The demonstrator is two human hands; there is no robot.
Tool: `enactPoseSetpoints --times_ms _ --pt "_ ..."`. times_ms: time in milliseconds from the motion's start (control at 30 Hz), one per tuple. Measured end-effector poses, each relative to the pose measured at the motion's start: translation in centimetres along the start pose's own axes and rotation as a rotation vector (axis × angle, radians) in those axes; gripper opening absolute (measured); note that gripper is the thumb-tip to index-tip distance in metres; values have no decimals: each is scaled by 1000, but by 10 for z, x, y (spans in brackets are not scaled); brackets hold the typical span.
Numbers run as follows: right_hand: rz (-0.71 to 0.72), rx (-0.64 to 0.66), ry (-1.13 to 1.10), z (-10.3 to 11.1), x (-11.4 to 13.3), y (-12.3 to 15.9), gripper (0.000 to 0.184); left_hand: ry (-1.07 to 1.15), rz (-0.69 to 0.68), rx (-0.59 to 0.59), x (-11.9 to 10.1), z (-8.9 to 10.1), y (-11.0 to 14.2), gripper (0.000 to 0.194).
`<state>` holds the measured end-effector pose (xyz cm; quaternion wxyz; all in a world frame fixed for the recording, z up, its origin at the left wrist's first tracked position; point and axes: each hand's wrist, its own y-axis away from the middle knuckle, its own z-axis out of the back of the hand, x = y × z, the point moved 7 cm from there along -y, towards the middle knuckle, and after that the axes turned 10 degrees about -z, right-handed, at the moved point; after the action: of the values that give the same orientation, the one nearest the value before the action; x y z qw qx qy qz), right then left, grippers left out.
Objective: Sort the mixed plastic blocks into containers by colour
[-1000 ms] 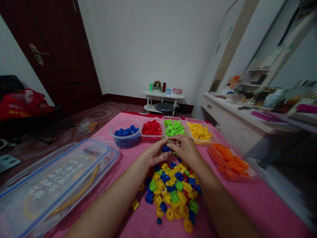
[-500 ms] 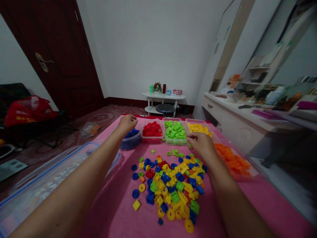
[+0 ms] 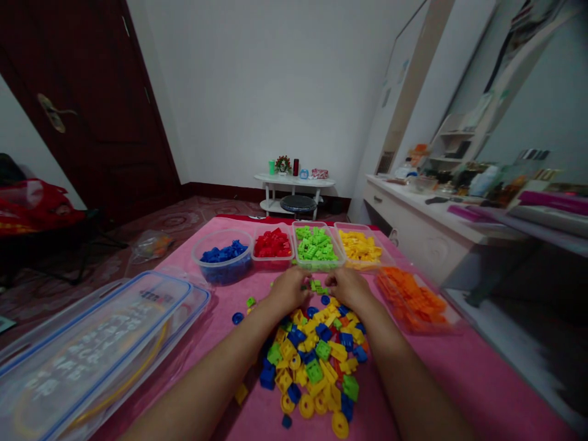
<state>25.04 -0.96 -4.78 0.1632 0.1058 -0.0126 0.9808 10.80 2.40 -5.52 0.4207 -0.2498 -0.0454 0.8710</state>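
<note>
A heap of mixed plastic bricks (image 3: 316,358) in yellow, blue, green and red lies on the pink cloth in front of me. My left hand (image 3: 288,290) and my right hand (image 3: 349,286) rest side by side at the heap's far edge, fingers curled down onto loose green bricks (image 3: 318,285). What the fingers hold, if anything, is hidden. Just beyond the hands stand a round tub of blue bricks (image 3: 222,260), a box of red bricks (image 3: 272,247), a box of green bricks (image 3: 316,247) and a box of yellow bricks (image 3: 361,248).
A tray of orange bricks (image 3: 413,299) lies at the right. A large clear lidded box with blue trim (image 3: 96,343) sits at the left. A single blue round piece (image 3: 237,318) lies apart from the heap. A white dresser (image 3: 441,226) runs along the right.
My left hand came back from the blue tub to the heap's far edge. My right hand moved left and down to meet it. The view shifted slightly.
</note>
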Motion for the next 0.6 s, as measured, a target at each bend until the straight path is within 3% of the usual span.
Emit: enactPoseSetpoints --times_ms 167,367,500,600 --pt "-14 -4 70 -2 -1 -2 26 -150 19 102 -6 -8 -11 18" --pt "62 47 67 -8 5 2 29 -162 33 77 -6 -14 -14 20" --pt "55 29 44 -8 3 0 20 56 94 -43 8 -14 -7 15" --pt "-5 -16 10 2 0 -3 18 411 204 -136 21 -13 -1 15"
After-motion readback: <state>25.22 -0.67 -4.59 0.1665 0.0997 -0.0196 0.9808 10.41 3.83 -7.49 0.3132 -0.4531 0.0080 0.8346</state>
